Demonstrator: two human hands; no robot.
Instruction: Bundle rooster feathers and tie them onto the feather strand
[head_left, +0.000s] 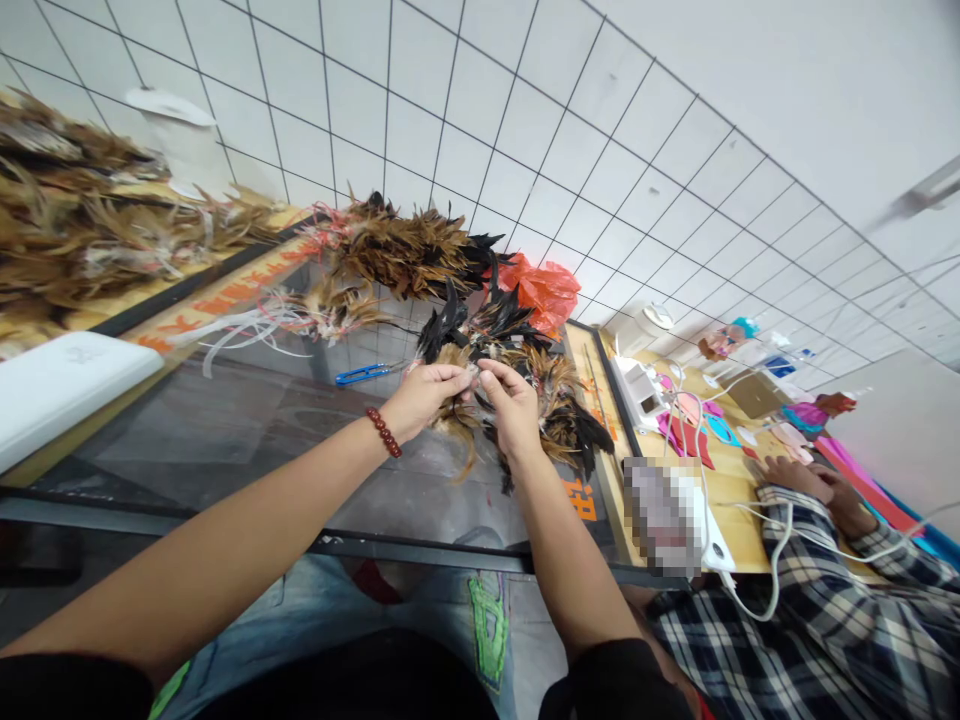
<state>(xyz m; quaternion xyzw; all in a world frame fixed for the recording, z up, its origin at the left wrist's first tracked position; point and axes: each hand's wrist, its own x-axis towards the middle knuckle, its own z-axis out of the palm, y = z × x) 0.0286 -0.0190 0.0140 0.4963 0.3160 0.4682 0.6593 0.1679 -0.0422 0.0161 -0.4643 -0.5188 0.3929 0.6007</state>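
Observation:
In the head view my left hand [424, 398], with a beaded bracelet [383, 432] at its wrist, is closed in a pinch. My right hand [512, 405] meets it, thumb and fingertips also pinched together. Between the fingertips is the pale, fluffy base of a feather bunch [472, 371]; how many feathers it has I cannot tell. Loose black and brown feathers [559, 400] lie around and beneath both hands on the glass tabletop [292, 455]. Left of my left hand rests a pair of blue thread snips [364, 374].
Bundled brown feathers [405, 250] and a red plastic bag [541, 288] lie along the tiled wall. White strips [247, 325] trail on the glass. More feathers [67, 240] and a white box [75, 385] are at left. At right, a co-worker's hands [814, 485] rest near white cables [780, 560].

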